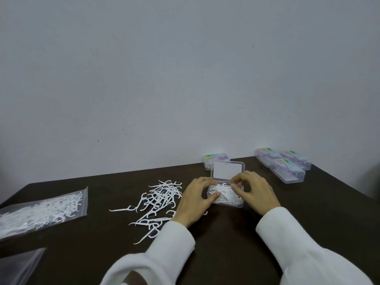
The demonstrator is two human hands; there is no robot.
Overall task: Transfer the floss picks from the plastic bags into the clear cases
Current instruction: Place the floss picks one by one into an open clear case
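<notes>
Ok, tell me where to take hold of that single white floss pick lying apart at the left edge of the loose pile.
Pinch the lone white floss pick at the middle of its straight handle, fingers coming from above. It lies flat on the dark table, clear of the pile, with its pointed end at the left and its forked head at the right, so the handle is free.

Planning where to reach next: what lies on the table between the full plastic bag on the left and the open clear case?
In the head view, a loose pile of floss picks lies between the plastic bag and the open case.

Coloured labels on closed cases (286,170) too blurred; nothing readable.
</notes>
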